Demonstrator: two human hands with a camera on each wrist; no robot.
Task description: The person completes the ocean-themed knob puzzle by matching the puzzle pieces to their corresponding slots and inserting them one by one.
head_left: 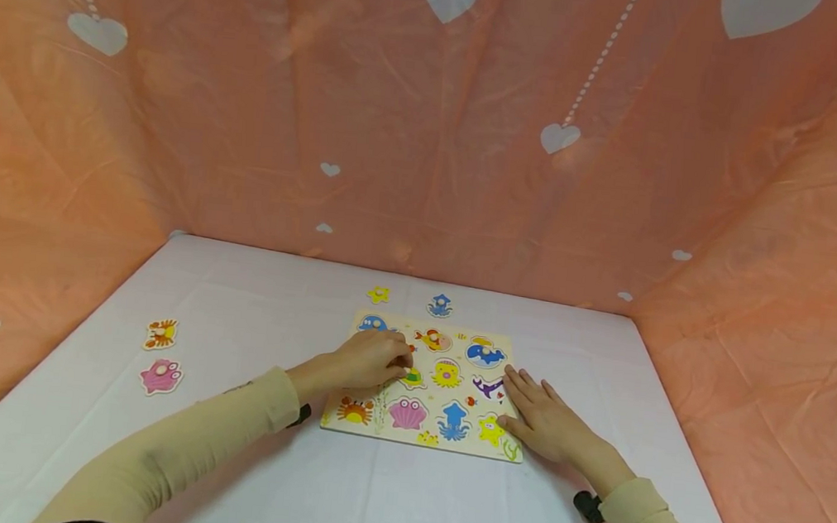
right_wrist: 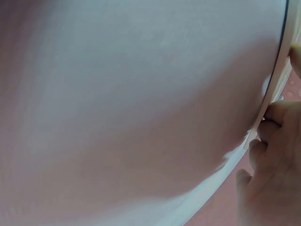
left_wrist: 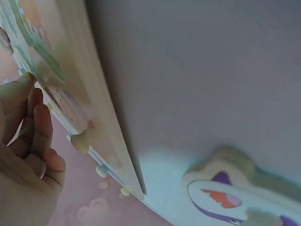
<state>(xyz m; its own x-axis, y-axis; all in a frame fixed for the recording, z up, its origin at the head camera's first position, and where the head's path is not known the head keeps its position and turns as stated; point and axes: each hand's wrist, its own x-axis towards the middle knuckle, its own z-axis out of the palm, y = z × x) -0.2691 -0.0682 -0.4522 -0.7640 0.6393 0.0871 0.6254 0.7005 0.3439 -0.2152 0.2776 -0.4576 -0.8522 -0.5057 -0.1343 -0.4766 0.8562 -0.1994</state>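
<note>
- Left hand (head_left: 371, 359) had bent fingers, pinching the green piece (head_left: 414, 381).
- Puzzle board (head_left: 431, 395) had a whale (head_left: 485, 354) and an octopus (head_left: 446, 373) in it.
- Right hand (head_left: 550, 422) had its fingers spread, touching the board's right edge.
- Green piece was over the board, right under the left fingertips.
</note>
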